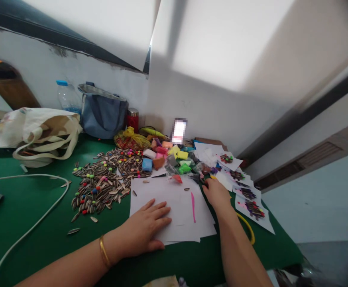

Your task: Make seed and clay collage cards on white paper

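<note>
Hundreds of striped seeds (102,193), dotted with coloured beads, sprawl on the green desk (27,217) at ten o'clock from the white paper (178,207), probably heaped there for easy reach. The left hand (145,226) lies open on that paper, palm down, fingers slightly spread, seemingly to keep the sheets from sliding. Soft coloured packets (185,168) crowd twelve o'clock, handy to either side. A pink strip (193,208) rests on the paper. Well apart from the left, the right hand (217,194) dips at two o'clock, fingers bunched; whether they pinch anything, I can't tell from here. Seed-covered cards (254,208) line three o'clock, likely set aside.
</note>
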The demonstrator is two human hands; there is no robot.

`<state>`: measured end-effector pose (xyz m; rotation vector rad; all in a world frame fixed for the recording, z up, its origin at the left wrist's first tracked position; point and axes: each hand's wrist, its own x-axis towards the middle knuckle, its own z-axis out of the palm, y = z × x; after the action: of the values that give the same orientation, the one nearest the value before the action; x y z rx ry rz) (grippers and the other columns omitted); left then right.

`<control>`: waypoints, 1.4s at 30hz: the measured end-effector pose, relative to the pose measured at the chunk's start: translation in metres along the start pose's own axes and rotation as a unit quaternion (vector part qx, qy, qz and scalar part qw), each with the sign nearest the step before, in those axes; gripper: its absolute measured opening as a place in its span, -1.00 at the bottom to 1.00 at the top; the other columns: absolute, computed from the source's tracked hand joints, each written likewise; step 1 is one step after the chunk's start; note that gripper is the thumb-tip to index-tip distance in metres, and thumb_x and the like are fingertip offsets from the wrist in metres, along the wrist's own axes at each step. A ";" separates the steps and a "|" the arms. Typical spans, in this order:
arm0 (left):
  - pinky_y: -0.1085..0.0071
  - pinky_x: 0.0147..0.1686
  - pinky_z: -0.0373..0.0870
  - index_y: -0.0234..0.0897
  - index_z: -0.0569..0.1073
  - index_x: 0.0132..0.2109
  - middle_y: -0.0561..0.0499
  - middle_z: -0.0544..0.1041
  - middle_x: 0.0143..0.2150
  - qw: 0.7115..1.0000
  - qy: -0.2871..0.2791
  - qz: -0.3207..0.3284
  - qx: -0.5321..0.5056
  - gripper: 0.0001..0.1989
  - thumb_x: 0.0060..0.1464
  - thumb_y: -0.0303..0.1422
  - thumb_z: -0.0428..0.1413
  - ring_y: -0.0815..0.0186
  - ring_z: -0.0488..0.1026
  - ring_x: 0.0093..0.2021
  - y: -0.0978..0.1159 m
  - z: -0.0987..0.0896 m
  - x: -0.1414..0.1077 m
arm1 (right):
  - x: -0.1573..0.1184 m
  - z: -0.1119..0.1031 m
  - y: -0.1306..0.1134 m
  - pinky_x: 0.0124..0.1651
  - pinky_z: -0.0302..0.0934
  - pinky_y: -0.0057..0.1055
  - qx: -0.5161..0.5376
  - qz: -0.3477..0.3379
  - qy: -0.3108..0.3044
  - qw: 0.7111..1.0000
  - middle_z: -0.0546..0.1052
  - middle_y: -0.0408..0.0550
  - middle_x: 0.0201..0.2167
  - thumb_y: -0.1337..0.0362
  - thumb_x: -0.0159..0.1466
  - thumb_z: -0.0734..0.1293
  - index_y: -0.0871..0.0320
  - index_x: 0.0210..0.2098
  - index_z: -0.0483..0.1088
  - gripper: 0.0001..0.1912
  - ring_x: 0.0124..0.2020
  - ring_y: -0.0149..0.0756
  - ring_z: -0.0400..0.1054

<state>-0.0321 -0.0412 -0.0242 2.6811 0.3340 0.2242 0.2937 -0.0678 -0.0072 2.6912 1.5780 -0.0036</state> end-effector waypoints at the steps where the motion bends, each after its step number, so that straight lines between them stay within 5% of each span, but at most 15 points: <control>1: -0.07 0.38 -0.15 -0.11 0.31 0.27 -0.16 0.26 0.36 1.000 -0.001 0.000 0.000 -0.30 0.01 -0.07 0.26 -0.04 0.10 0.39 0.000 -0.001 0.000 | 0.001 0.002 -0.003 -0.18 0.18 -0.36 -0.013 0.002 0.003 1.000 0.52 0.09 -0.10 0.19 0.34 0.24 0.14 -0.09 0.45 -0.76 -0.09 -0.14 0.43; 8: -0.09 0.37 -0.12 -0.13 0.31 0.27 -0.18 0.25 0.37 1.000 -0.011 0.003 0.001 -0.34 0.08 0.00 0.18 -0.05 0.10 0.39 -0.001 -0.002 0.001 | 0.007 0.004 -0.013 -0.15 0.25 -0.26 -0.044 0.031 -0.021 0.998 0.54 0.21 -0.11 0.21 0.35 0.19 0.23 -0.05 0.43 -0.70 -0.08 -0.04 0.47; 17: -0.06 0.37 -0.11 -0.12 0.31 0.26 -0.15 0.26 0.37 1.000 0.004 -0.009 0.017 -0.37 0.08 -0.12 0.22 -0.02 0.10 0.39 -0.002 0.006 0.001 | -0.006 -0.017 0.003 -0.29 0.22 -0.26 -0.039 0.039 -0.097 0.994 0.59 0.18 -0.27 0.19 0.21 0.26 0.17 -0.29 0.51 -0.77 -0.22 0.02 0.50; 23: -0.06 0.38 -0.13 -0.13 0.32 0.26 -0.16 0.26 0.37 1.000 0.011 -0.006 0.017 -0.38 0.08 -0.15 0.22 -0.02 0.10 0.39 0.000 0.006 0.002 | -0.024 -0.034 0.016 -0.35 0.13 -0.35 0.128 0.003 -0.082 0.988 0.51 -0.07 -0.47 0.18 0.17 0.25 0.10 -0.42 0.38 -0.85 -0.40 -0.21 0.40; 25: -0.08 0.37 -0.12 -0.15 0.31 0.26 -0.17 0.25 0.37 1.000 0.001 -0.009 0.025 -0.39 0.08 -0.17 0.21 -0.03 0.09 0.40 0.002 0.005 0.003 | -0.033 -0.031 0.008 -0.34 0.16 -0.38 0.281 -0.072 -0.102 0.952 0.49 -0.12 -0.46 0.19 0.19 0.23 0.10 -0.42 0.32 -0.87 -0.40 -0.27 0.38; 29: -0.08 0.37 -0.09 -0.18 0.27 0.30 -0.18 0.21 0.39 0.999 -0.006 -0.010 0.043 -0.37 0.09 -0.24 0.18 -0.03 0.08 0.40 0.006 0.007 0.003 | -0.045 -0.012 -0.016 -0.30 0.29 -0.36 0.546 -0.096 -0.257 0.792 0.55 0.00 -0.23 0.09 0.20 0.25 0.14 -0.33 0.32 -0.77 -0.27 -0.27 0.44; 31: -0.06 0.37 -0.09 -0.17 0.25 0.31 -0.17 0.19 0.40 0.999 0.002 -0.006 0.045 -0.36 0.10 -0.24 0.17 -0.03 0.06 0.41 0.006 0.009 0.002 | -0.044 -0.003 -0.020 -0.24 0.29 -0.32 0.561 -0.080 -0.250 0.785 0.56 0.03 -0.23 0.08 0.15 0.31 0.16 -0.38 0.32 -0.74 -0.30 -0.29 0.43; 36: -0.07 0.38 -0.13 -0.15 0.17 0.36 -0.17 0.11 0.43 0.999 0.001 -0.011 0.036 -0.32 0.13 -0.19 0.15 -0.02 0.01 0.43 0.003 0.011 0.002 | -0.031 0.000 -0.011 -0.21 0.25 -0.32 0.538 -0.084 -0.160 0.823 0.56 0.00 -0.24 0.07 0.17 0.30 0.15 -0.36 0.31 -0.74 -0.26 -0.24 0.45; 42: -0.02 0.33 0.02 -0.18 0.23 0.32 -0.20 0.26 0.36 0.998 0.063 -0.003 0.025 -0.35 0.14 -0.11 0.16 -0.02 0.16 0.35 0.004 0.005 0.005 | -0.031 -0.014 -0.031 -0.40 0.17 -0.44 0.607 -0.144 -0.200 0.756 0.53 -0.12 -0.39 0.18 0.20 0.31 0.13 -0.20 0.31 -0.78 -0.45 -0.37 0.40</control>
<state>-0.0252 -0.0451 -0.0265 2.7202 0.3913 0.3893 0.2515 -0.0796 0.0066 2.5685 2.2110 -2.1162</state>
